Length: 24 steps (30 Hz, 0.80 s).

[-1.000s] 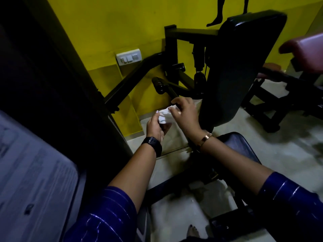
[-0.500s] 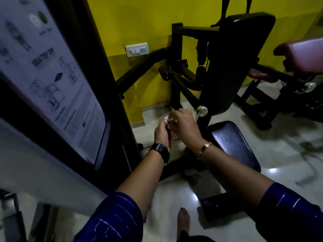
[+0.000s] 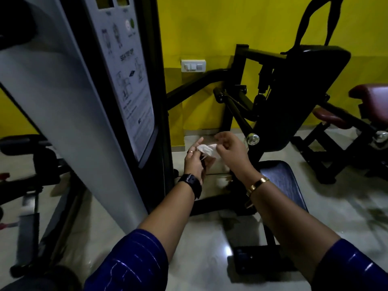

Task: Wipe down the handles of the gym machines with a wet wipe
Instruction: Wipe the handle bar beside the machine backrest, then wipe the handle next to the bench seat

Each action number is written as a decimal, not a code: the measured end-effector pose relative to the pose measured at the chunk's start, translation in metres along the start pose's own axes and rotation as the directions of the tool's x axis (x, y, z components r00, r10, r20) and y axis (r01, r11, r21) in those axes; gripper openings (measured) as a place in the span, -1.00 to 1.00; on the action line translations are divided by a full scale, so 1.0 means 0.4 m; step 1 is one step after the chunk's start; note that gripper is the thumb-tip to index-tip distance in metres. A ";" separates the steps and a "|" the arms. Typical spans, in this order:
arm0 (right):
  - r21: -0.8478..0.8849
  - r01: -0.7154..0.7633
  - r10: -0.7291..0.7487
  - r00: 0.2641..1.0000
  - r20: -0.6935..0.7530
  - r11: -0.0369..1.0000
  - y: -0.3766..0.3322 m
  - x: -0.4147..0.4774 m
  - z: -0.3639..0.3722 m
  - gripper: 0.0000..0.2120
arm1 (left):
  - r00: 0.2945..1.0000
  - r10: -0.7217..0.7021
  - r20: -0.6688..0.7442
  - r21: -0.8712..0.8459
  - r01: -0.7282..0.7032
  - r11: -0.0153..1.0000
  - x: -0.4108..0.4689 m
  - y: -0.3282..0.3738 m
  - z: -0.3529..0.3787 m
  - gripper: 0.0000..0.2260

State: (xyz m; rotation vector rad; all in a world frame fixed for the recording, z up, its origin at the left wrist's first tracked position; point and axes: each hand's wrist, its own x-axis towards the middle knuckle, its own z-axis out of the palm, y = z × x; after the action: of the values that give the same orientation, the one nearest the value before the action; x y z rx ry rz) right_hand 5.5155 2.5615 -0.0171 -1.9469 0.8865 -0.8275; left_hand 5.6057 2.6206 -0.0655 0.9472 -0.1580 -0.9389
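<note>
Left hand point(image 3: 194, 159): fingers curled, pinching the near-left edge of the wet wipe point(image 3: 207, 151); a ring point(image 3: 190, 152) on one finger, a black watch point(image 3: 190, 182) at your wrist.
Right hand point(image 3: 230, 150): fingertips pinching the wipe's opposite edge; a gold bangle point(image 3: 257, 184) at your wrist.
Wet wipe: white, crumpled, held in the air between your two hands, which are close together with only the wipe between them; it touches no part of the machine.
Chrome knob point(image 3: 252, 139): just beyond your right hand, apart from it.
Black bar point(image 3: 235, 110): slants up and away from the knob, ending in a round cap.
Seat pad point(image 3: 282, 183): dark, below and right of your right forearm.
Back pad point(image 3: 304, 91): black, upright, beyond your right hand.
Instruction placard point(image 3: 130, 80): on the grey shroud of the seated dip machine point(image 3: 84, 122), left of your left hand.
Switch plate point(image 3: 193, 65): white, on the yellow wall point(image 3: 210, 28) above your hands.
Maroon pads point(image 3: 369, 95): far right, on a separate black frame.
</note>
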 end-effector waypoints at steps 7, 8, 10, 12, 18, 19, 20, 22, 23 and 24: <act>0.281 -0.351 0.232 0.895 0.381 0.893 0.032 -0.024 -0.064 -0.82 | 0.994 0.067 -0.083 -0.020 -0.069 0.997 -0.081 -0.005 0.009 -0.79; 0.355 -0.385 0.228 0.884 0.409 0.852 0.033 -0.031 -0.070 -0.83 | 0.992 0.082 -0.092 -0.025 -0.084 0.996 -0.094 -0.008 0.012 -0.79; 0.461 -0.441 0.228 0.865 0.447 0.770 0.034 -0.044 -0.089 -0.83 | 0.989 0.116 -0.096 -0.019 -0.118 0.993 -0.126 -0.019 0.020 -0.79; 0.490 -0.480 0.217 0.838 0.500 0.728 0.035 -0.059 -0.107 -0.88 | 0.983 0.155 -0.099 0.012 -0.155 0.988 -0.160 -0.033 0.022 -0.76; 0.502 -0.542 0.164 0.772 0.614 0.675 0.033 -0.116 -0.147 -0.79 | 0.954 0.239 -0.183 -0.035 -0.249 0.968 -0.259 -0.057 0.029 -0.71; 0.504 -0.545 0.135 0.757 0.639 0.670 0.028 -0.133 -0.155 -0.75 | 0.942 0.254 -0.219 -0.020 -0.265 0.964 -0.282 -0.060 0.026 -0.71; 0.514 -0.549 0.105 0.744 0.660 0.659 0.026 -0.142 -0.159 -0.70 | 0.933 0.266 -0.244 0.000 -0.274 0.962 -0.292 -0.062 0.022 -0.72; 0.527 -0.551 0.019 0.703 0.711 0.647 0.025 -0.174 -0.167 -0.64 | 0.913 0.296 -0.281 0.037 -0.298 0.954 -0.339 -0.069 0.017 -0.73; 0.529 -0.548 -0.019 0.682 0.731 0.648 0.025 -0.190 -0.168 -0.64 | 0.908 0.300 -0.293 0.054 -0.298 0.953 -0.364 -0.073 0.015 -0.74; 0.527 -0.546 -0.046 0.665 0.746 0.651 0.025 -0.204 -0.167 -0.65 | 0.903 0.300 -0.309 0.061 -0.296 0.953 -0.385 -0.077 0.013 -0.75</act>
State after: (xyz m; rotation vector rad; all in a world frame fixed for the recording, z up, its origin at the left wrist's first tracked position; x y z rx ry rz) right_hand 5.4159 2.5969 -0.0140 -1.1688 0.2622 -0.1106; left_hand 5.4902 2.7250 -0.0444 1.0385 -0.0349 -0.4956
